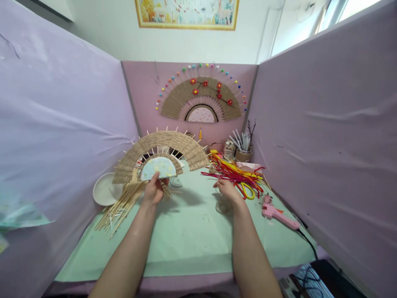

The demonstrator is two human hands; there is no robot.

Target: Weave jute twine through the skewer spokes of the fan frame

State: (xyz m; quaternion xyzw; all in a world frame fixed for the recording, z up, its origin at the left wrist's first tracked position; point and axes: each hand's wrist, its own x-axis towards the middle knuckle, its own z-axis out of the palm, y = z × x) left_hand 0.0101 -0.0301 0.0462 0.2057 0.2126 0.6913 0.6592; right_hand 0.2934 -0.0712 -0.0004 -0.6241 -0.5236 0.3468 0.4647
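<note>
My left hand (155,189) grips the lower edge of a woven straw fan (164,140), its thumb on the pale blue half-round centre (159,167). The fan is raised above the table, with thin sticks poking out along its rim and a straw tassel (166,191) hanging beneath. To the right, my right hand (226,188) hovers over a loose coil of thin twine (222,207), its fingers curled together; whatever they may pinch is too small to make out. Behind that hand lie red, orange and yellow fuzzy stems (238,174).
Bamboo sticks (124,203) and a white plate (107,189) lie at the left. A pink glue gun (279,215) with a black cord rests at the right. Glue sticks stand in a pot (243,155) at the back. A flowered fan (176,97) is pinned to the back panel.
</note>
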